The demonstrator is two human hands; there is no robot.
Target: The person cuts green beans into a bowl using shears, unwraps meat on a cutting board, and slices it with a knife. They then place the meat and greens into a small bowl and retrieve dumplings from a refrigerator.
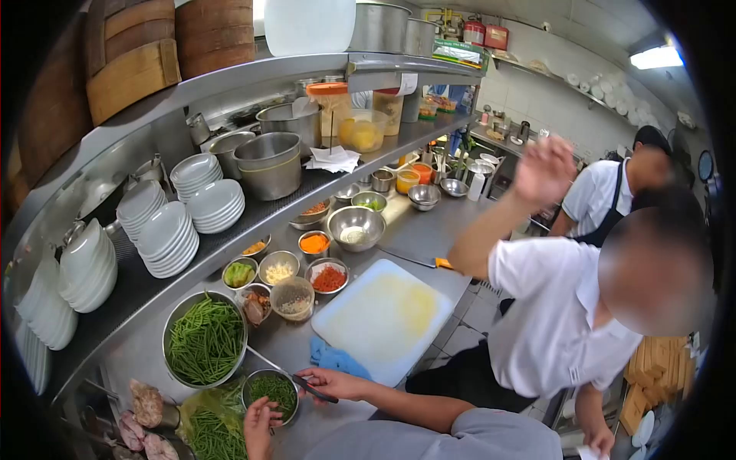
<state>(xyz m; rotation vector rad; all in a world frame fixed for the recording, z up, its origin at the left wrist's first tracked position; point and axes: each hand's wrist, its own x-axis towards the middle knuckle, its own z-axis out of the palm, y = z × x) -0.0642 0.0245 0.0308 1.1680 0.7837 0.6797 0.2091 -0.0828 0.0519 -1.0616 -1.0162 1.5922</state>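
Observation:
My right hand [331, 382] is closed around the black handle of a knife [270, 362], whose blade points toward the big bowl of green beans [205, 339]. Below the blade sits a small metal bowl of finely chopped greens [274, 392]. At that bowl's near edge is my left hand [262, 418], its fingers loosely bent and apart, with nothing visible in them. A plastic bag of more green beans [211, 438] lies to the left of my left hand. A blue cloth [337, 356] rests beside the white cutting board [387, 314].
Bowls of shredded red food [328, 277] and other ingredients line the counter's back. White dishes [165, 238] and pots [268, 165] fill the shelf above. An orange-handled knife [433, 262] lies beyond the board. A co-worker [548, 307] stands close right, one arm raised; another person [602, 192] is behind.

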